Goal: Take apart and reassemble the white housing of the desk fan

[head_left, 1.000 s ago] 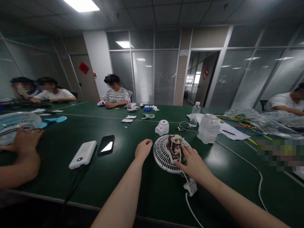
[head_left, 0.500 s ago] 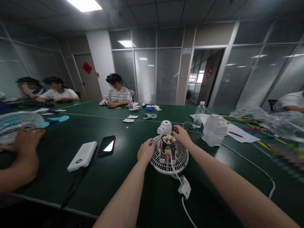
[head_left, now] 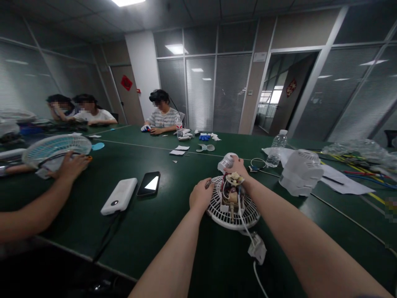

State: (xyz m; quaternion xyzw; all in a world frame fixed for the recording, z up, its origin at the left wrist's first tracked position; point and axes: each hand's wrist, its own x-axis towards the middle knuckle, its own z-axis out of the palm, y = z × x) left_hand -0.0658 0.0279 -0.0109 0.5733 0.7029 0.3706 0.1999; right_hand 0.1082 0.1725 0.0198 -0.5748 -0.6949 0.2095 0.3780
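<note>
A white round fan grille lies flat on the green table, with a bare motor of copper windings and wires standing on it. My left hand grips the grille's left rim with curled fingers. My right hand reaches past the motor and rests on a small white fan housing behind it; its fingers are hidden. A white cord with a switch block trails from the grille toward me.
A white power bank and a black phone lie to the left. A co-worker's hand holds another grille at far left. A larger white housing, water bottle, papers and cables sit right. Other people sit across.
My right hand left the motor's near side and reached beyond it to the small white housing. My left hand closed onto the grille's left rim. The view has shifted left.
</note>
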